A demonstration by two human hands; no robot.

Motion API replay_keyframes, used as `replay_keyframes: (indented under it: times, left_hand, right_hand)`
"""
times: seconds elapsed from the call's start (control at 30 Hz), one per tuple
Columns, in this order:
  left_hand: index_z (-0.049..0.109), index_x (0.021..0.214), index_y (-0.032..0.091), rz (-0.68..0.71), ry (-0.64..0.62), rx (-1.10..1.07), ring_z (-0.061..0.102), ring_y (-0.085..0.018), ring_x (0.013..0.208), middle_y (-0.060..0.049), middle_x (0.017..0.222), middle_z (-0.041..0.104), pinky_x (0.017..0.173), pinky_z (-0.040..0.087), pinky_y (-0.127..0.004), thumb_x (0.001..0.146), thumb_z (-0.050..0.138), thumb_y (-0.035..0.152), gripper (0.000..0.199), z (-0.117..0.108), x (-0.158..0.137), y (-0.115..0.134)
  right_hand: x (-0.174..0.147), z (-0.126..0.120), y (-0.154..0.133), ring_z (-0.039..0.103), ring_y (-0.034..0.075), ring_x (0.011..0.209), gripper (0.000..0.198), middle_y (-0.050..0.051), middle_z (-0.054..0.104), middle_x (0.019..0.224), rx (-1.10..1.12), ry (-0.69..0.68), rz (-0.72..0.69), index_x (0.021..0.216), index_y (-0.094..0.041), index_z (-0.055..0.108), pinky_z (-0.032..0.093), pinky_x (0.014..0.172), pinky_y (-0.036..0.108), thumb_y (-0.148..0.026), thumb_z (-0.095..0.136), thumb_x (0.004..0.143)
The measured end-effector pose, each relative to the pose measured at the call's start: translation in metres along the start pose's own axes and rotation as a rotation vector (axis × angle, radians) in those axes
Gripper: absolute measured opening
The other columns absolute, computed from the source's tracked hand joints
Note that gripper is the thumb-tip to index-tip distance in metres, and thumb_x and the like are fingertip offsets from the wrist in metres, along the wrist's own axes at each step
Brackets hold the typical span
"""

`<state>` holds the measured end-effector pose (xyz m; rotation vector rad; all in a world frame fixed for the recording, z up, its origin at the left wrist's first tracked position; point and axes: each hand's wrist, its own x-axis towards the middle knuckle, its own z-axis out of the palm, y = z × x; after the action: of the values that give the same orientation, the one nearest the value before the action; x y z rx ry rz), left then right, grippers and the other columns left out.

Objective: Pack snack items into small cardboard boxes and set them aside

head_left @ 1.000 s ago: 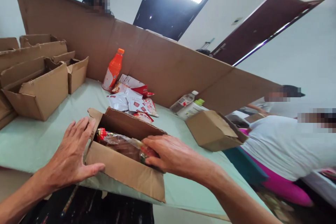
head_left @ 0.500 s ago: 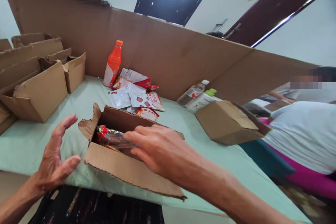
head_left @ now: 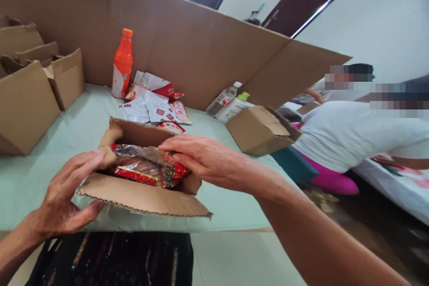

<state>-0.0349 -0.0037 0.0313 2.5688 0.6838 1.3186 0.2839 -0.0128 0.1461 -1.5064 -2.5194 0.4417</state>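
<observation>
An open cardboard box sits in front of me, its front flap folded outward. Inside lies a clear and red plastic snack package with brown contents. My left hand is at the box's left end, fingers against the side flap and thumb below by the front flap. My right hand reaches over the right end of the box, its fingers stretched out and lying on the package's top. Part of the package's right end is hidden under that hand.
Behind the box are several snack packets and an orange bottle. Two more bottles, one clear and one white, lean near a tilted carton. Cardboard boxes stand left; a cardboard partition runs behind. People are at right.
My left hand has come from beside the box onto its left end. My right hand has shifted toward the box's right end, and the package shows more fully inside. The view has turned right.
</observation>
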Motion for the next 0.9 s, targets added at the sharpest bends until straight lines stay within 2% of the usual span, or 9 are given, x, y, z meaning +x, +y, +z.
replay_keyframes:
  times: [0.07, 0.13, 0.3, 0.43, 0.5, 0.6, 0.73, 0.8, 0.9]
  left_hand:
    - [0.042, 0.158, 0.026, 0.05, -0.021, 0.037, 0.061, -0.031, 0.132, -0.012, 0.139, 0.066, 0.112, 0.052, -0.05, 0.09, 0.063, 0.025, 0.071, 0.001, 0.003, -0.003]
    - [0.045, 0.155, 0.026, 0.06, -0.04, 0.047, 0.063, -0.031, 0.129, -0.011, 0.134, 0.069, 0.11, 0.053, -0.05, 0.093, 0.062, 0.029, 0.065, 0.001, 0.005, -0.003]
    - [0.057, 0.142, 0.024, -0.017, -0.003, 0.057, 0.068, -0.022, 0.117, -0.007, 0.121, 0.074, 0.107, 0.054, -0.036, 0.099, 0.061, 0.026, 0.043, -0.002, 0.015, 0.002]
    - [0.06, 0.137, 0.025, -0.078, 0.067, 0.092, 0.07, -0.018, 0.111, -0.001, 0.111, 0.076, 0.105, 0.054, -0.031, 0.096, 0.063, 0.015, 0.042, 0.004, 0.022, 0.009]
    - [0.057, 0.144, 0.025, -0.137, 0.132, 0.137, 0.072, -0.017, 0.106, 0.0, 0.111, 0.076, 0.1, 0.056, -0.029, 0.096, 0.066, 0.016, 0.05, 0.009, 0.021, 0.011]
    - [0.049, 0.153, 0.025, -0.2, 0.197, 0.132, 0.072, -0.015, 0.105, -0.002, 0.12, 0.074, 0.097, 0.058, -0.026, 0.092, 0.07, 0.012, 0.065, 0.014, 0.016, 0.011]
    - [0.06, 0.137, 0.025, -0.221, 0.088, -0.048, 0.068, -0.02, 0.119, -0.002, 0.117, 0.074, 0.11, 0.053, -0.039, 0.092, 0.065, 0.007, 0.049, 0.008, 0.012, 0.01]
    - [0.065, 0.125, 0.027, -0.192, 0.021, -0.084, 0.066, -0.021, 0.124, 0.0, 0.117, 0.075, 0.113, 0.053, -0.043, 0.093, 0.059, 0.006, 0.039, 0.003, 0.014, 0.01]
    - [0.065, 0.117, 0.03, -0.15, -0.022, -0.099, 0.065, -0.019, 0.127, 0.005, 0.12, 0.075, 0.113, 0.054, -0.042, 0.092, 0.052, 0.004, 0.038, -0.002, 0.019, 0.011]
  right_hand:
    - [0.001, 0.003, 0.011, 0.052, 0.024, 0.143, 0.048, 0.006, 0.055, 0.157, -0.016, 0.02, 0.032, 0.143, -0.023, 0.063, 0.043, 0.119, 0.045, -0.021, 0.047, 0.098]
    - [0.0, 0.004, 0.019, 0.047, 0.024, 0.147, 0.05, 0.007, 0.05, 0.161, 0.015, 0.083, 0.027, 0.146, -0.021, 0.061, 0.041, 0.122, 0.046, -0.023, 0.045, 0.099]
    - [-0.027, -0.005, 0.042, 0.069, 0.024, 0.117, 0.038, 0.005, 0.075, 0.125, 0.227, 0.198, -0.004, 0.13, -0.025, 0.071, 0.058, 0.101, 0.04, -0.031, 0.05, 0.099]
    - [-0.045, 0.006, 0.057, 0.072, 0.024, 0.112, 0.041, 0.007, 0.076, 0.122, 0.322, 0.125, -0.023, 0.135, -0.026, 0.068, 0.061, 0.093, 0.037, -0.029, 0.058, 0.096]
    - [-0.043, 0.018, 0.057, 0.069, 0.025, 0.121, 0.037, 0.008, 0.074, 0.13, 0.28, 0.136, -0.031, 0.133, -0.026, 0.069, 0.059, 0.101, 0.041, -0.029, 0.062, 0.097]
    - [-0.04, 0.032, 0.054, 0.064, 0.026, 0.13, 0.029, 0.009, 0.071, 0.137, 0.174, 0.301, -0.078, 0.127, -0.026, 0.071, 0.054, 0.109, 0.048, -0.031, 0.064, 0.099]
    - [-0.05, 0.035, 0.055, 0.069, 0.027, 0.12, 0.023, 0.011, 0.074, 0.129, -0.02, 0.503, -0.073, 0.12, -0.023, 0.072, 0.056, 0.104, 0.05, -0.031, 0.065, 0.1]
    - [-0.056, 0.035, 0.057, 0.069, 0.029, 0.12, 0.027, 0.013, 0.072, 0.131, -0.086, 0.491, -0.03, 0.121, -0.021, 0.072, 0.059, 0.1, 0.051, -0.035, 0.063, 0.101]
    - [-0.06, 0.034, 0.054, 0.07, 0.03, 0.118, 0.031, 0.016, 0.071, 0.131, -0.116, 0.425, -0.006, 0.122, -0.018, 0.074, 0.062, 0.094, 0.047, -0.038, 0.061, 0.102]
